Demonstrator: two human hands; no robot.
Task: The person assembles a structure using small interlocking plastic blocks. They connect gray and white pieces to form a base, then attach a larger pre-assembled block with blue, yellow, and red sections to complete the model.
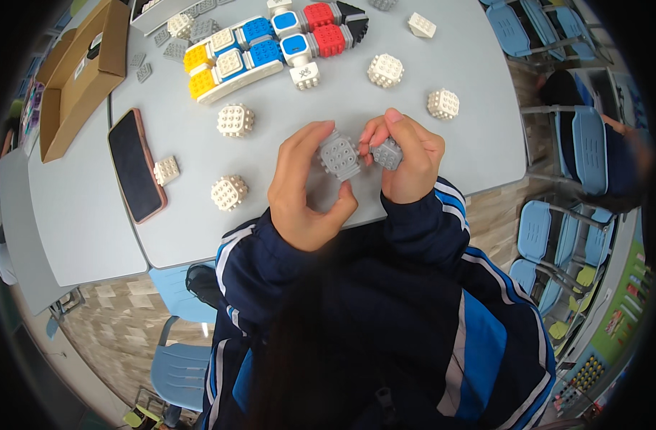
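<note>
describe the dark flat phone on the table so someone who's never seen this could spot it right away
On the pale grey table, look to the left side, right of the open cardboard box. The dark flat phone lies there face up beside a small white studded block. It alone is black, smooth and slab-shaped.

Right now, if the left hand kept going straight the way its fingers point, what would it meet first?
The left hand holds a grey studded block, fingers pointing right. First in line is probably the smaller grey block in the right hand, though depth is unclear.
</note>
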